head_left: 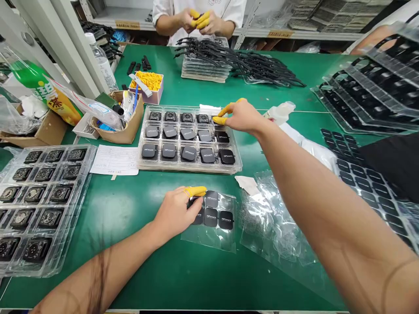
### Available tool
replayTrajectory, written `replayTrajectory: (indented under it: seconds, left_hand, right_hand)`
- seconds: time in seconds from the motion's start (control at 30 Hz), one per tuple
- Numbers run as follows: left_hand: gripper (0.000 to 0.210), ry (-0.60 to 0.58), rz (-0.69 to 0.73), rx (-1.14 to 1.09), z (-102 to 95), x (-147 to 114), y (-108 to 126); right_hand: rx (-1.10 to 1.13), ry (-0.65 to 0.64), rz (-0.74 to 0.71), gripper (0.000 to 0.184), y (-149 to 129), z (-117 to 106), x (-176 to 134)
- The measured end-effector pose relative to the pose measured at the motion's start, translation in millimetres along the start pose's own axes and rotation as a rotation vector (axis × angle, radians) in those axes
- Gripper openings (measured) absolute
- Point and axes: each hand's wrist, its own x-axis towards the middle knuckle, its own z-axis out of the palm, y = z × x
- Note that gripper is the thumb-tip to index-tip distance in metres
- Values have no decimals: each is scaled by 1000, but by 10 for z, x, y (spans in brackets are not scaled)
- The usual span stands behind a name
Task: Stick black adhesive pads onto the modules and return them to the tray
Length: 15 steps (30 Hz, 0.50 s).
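My left hand (pixel 178 210), with yellow finger cots, rests over a clear film sheet (pixel 209 242) bearing square black stickers (pixel 211 216). Its thumb and fingers close on something dark, mostly hidden by them. At the far right corner of a clear plastic tray (pixel 190 169), my right hand (pixel 237 117) has its yellow-covered fingertips around a dark watch case, largely covered by the fingers. Other watch cases (pixel 187 117) sit in the tray's back row with their round sensors showing. The middle and front rows hold watch cases (pixel 189 152) topped with black square covers.
To the left is another watch tray (pixel 73 209), beside a paper form (pixel 114 160). Small boxes (pixel 132 131) stand behind it. Crumpled clear film (pixel 281 222) lies under my right forearm. Across the table, a person (pixel 199 19) works behind stacked trays with black straps (pixel 209 52).
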Motion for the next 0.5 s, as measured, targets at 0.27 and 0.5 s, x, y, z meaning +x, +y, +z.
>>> replayTrajectory:
  seconds: [0.27, 0.5]
  left_hand:
    - [26, -44, -71, -22, -41, 11, 39]
    - [67, -73, -312, -220, -31, 58, 30]
  right_hand:
    - [537, 187, 128, 28, -329, -273, -673]
    - [1207, -63, 431, 42, -1013, 116, -2263]
